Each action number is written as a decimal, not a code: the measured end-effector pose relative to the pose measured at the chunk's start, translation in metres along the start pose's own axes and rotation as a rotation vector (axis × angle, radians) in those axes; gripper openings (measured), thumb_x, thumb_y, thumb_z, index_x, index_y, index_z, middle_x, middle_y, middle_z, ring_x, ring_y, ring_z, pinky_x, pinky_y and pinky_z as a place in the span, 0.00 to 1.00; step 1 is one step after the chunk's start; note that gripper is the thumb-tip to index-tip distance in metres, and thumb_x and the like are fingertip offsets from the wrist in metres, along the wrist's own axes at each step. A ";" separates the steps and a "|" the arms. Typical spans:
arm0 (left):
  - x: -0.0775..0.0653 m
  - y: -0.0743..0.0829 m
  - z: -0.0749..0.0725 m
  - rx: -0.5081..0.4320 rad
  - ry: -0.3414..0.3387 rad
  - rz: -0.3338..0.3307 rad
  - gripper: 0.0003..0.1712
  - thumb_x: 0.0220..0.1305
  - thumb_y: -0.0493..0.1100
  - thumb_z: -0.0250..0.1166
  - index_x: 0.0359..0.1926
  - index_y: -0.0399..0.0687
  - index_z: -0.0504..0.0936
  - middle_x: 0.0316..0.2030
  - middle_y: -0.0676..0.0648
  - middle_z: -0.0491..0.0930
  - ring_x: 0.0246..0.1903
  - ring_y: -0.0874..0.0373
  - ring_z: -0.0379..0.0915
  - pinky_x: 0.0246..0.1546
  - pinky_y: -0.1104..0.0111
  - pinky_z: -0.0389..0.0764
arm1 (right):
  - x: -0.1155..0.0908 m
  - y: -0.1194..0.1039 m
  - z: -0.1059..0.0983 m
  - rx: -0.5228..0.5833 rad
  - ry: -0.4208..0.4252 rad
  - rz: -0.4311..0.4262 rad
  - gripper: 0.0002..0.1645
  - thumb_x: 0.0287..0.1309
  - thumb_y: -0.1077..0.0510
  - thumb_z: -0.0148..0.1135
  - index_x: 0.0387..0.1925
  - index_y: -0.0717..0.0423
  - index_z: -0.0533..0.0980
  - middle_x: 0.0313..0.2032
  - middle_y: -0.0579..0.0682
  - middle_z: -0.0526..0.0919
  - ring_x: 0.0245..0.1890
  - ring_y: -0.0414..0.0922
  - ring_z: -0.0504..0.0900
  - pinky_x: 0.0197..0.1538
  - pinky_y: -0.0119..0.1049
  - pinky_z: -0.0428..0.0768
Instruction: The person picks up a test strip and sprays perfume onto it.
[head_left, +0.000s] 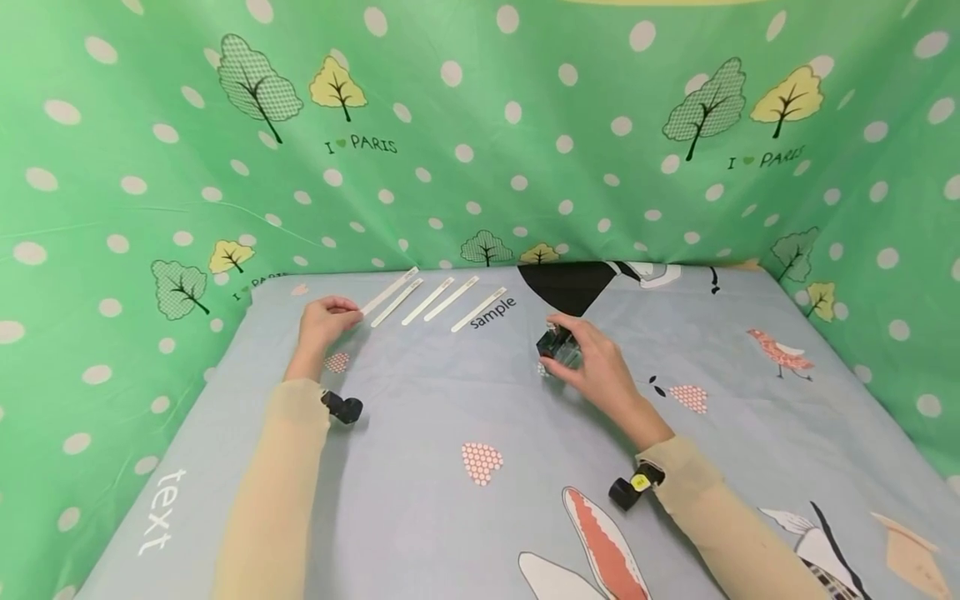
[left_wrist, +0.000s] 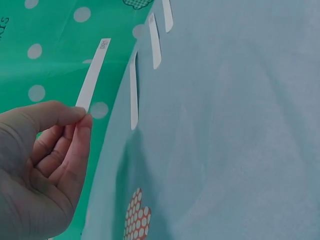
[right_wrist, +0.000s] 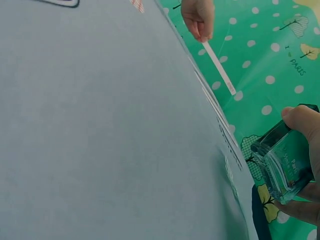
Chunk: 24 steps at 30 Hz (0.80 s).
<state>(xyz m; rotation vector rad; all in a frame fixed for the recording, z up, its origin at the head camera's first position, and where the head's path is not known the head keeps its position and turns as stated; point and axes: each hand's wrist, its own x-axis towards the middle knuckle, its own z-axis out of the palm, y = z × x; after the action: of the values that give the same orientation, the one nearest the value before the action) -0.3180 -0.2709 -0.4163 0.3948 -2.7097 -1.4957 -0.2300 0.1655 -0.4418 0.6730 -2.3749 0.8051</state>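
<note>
In the head view my left hand (head_left: 322, 325) is at the left of the table, its thumb and fingertips pinching one end of a white paper test strip (left_wrist: 93, 77). The strip's far end carries small printing and points away from me. To the right of it several similar strips (head_left: 428, 302) lie slanted in a row on the cloth. My right hand (head_left: 598, 360) grips a small glass perfume bottle (right_wrist: 286, 162) between thumb and fingers. Clear, thick glass with lettering and a dark end shows in the right wrist view; the fingers hide part of it.
A grey-blue printed cloth (head_left: 405, 492) covers the table, with hearts, a bird and words on it. Green dotted curtains (head_left: 517, 125) enclose the back and both sides. A black wrist camera (head_left: 342, 407) sits on the left wrist, another (head_left: 634, 487) on the right.
</note>
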 end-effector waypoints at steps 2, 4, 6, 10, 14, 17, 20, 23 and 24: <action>-0.001 0.001 0.000 -0.002 -0.016 0.024 0.13 0.61 0.41 0.68 0.44 0.40 0.80 0.23 0.66 0.76 0.26 0.71 0.75 0.33 0.78 0.77 | 0.001 0.000 0.000 -0.004 -0.001 -0.003 0.40 0.51 0.54 0.77 0.64 0.48 0.69 0.56 0.56 0.81 0.52 0.55 0.84 0.49 0.52 0.85; -0.002 0.002 0.000 0.005 -0.029 0.048 0.13 0.61 0.41 0.68 0.44 0.40 0.80 0.23 0.66 0.76 0.26 0.72 0.74 0.33 0.78 0.77 | 0.002 0.000 -0.001 -0.007 -0.001 -0.005 0.40 0.51 0.54 0.77 0.64 0.48 0.69 0.56 0.56 0.81 0.52 0.55 0.84 0.49 0.52 0.85; -0.003 0.004 0.000 0.010 -0.035 0.063 0.13 0.61 0.42 0.68 0.43 0.40 0.80 0.23 0.67 0.76 0.27 0.72 0.74 0.33 0.79 0.77 | 0.003 0.000 -0.001 -0.006 0.002 -0.007 0.40 0.51 0.54 0.77 0.64 0.48 0.69 0.56 0.56 0.81 0.52 0.55 0.84 0.50 0.52 0.85; -0.007 0.009 0.001 -0.005 -0.056 0.074 0.13 0.62 0.41 0.68 0.43 0.39 0.80 0.24 0.66 0.77 0.27 0.71 0.75 0.35 0.77 0.78 | 0.004 0.001 -0.001 -0.003 0.005 -0.008 0.40 0.50 0.54 0.77 0.64 0.48 0.69 0.55 0.56 0.82 0.52 0.55 0.84 0.50 0.51 0.85; -0.011 0.013 0.003 -0.026 -0.091 0.073 0.13 0.63 0.40 0.68 0.44 0.37 0.79 0.24 0.65 0.77 0.27 0.71 0.76 0.40 0.71 0.81 | 0.004 0.001 -0.001 -0.002 0.000 -0.004 0.41 0.50 0.53 0.77 0.64 0.47 0.69 0.56 0.56 0.82 0.52 0.55 0.84 0.50 0.51 0.85; -0.014 0.014 0.005 -0.028 -0.109 0.068 0.13 0.63 0.40 0.68 0.44 0.37 0.78 0.24 0.64 0.77 0.28 0.69 0.76 0.43 0.66 0.82 | 0.004 0.000 -0.002 0.000 -0.002 0.002 0.41 0.50 0.53 0.78 0.64 0.47 0.69 0.56 0.56 0.81 0.52 0.56 0.84 0.50 0.52 0.85; -0.015 0.016 0.008 -0.029 -0.118 0.065 0.12 0.62 0.40 0.68 0.43 0.38 0.79 0.24 0.63 0.78 0.28 0.68 0.77 0.44 0.63 0.82 | 0.004 0.001 -0.002 0.000 0.002 0.001 0.41 0.50 0.53 0.78 0.64 0.46 0.69 0.56 0.56 0.81 0.52 0.56 0.84 0.49 0.52 0.85; -0.017 0.017 0.011 -0.020 -0.121 0.068 0.11 0.61 0.40 0.69 0.42 0.39 0.79 0.24 0.62 0.78 0.28 0.69 0.77 0.44 0.63 0.83 | 0.004 0.001 -0.002 0.001 0.002 -0.002 0.41 0.50 0.53 0.77 0.64 0.46 0.69 0.55 0.56 0.82 0.52 0.55 0.84 0.50 0.52 0.85; -0.017 0.018 0.012 -0.025 -0.123 0.067 0.11 0.61 0.40 0.70 0.42 0.39 0.79 0.24 0.62 0.79 0.27 0.69 0.77 0.44 0.63 0.83 | 0.004 0.000 -0.002 0.000 0.003 -0.004 0.41 0.50 0.53 0.78 0.64 0.46 0.69 0.55 0.55 0.82 0.52 0.55 0.84 0.50 0.52 0.85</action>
<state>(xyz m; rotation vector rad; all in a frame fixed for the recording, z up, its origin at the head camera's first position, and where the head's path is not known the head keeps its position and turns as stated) -0.3065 -0.2482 -0.4063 0.2151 -2.7621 -1.5848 -0.2326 0.1658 -0.4382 0.6761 -2.3700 0.8041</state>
